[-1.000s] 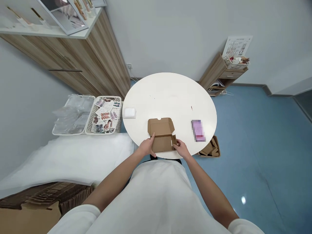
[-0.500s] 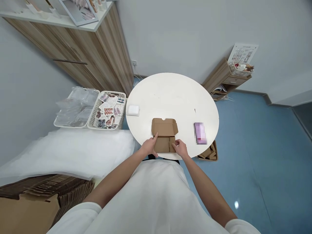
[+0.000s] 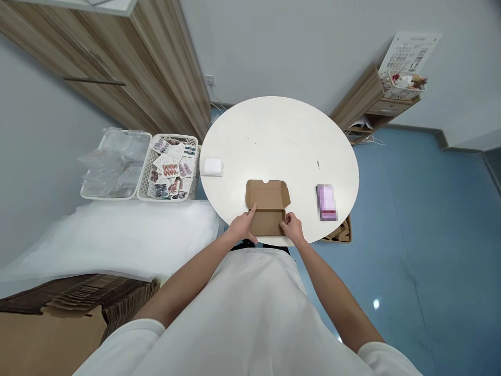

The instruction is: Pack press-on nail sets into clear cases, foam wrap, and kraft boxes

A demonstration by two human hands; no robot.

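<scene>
A small brown cardboard box (image 3: 267, 223) lies with its lid raised at the near edge of the round white table (image 3: 282, 136). The lid, with a notch in its far edge and a flap at each side, points away from me. My left hand (image 3: 242, 226) grips the box's left side, thumb along the wall and the other fingers partly hidden. At the right end, my right hand (image 3: 291, 227) pinches the side wall, which stands up. To the right of the box lies a pinkish-purple packet (image 3: 326, 202), its surface blurred. A white packet (image 3: 213, 166) rests at the table's left edge.
Left of the table stand a white basket of carded press-on nails (image 3: 172, 167) and another of clear plastic bags (image 3: 117, 164). White sheets (image 3: 117, 235) and a stack of flattened cardboard (image 3: 55, 329) lie nearer me. A carton (image 3: 344, 232) sits below the table's right edge.
The box's right end wall has come upright; its flap was lying over the box floor before. My right hand stays at that end, my left at the left side. The view has tilted downward.
</scene>
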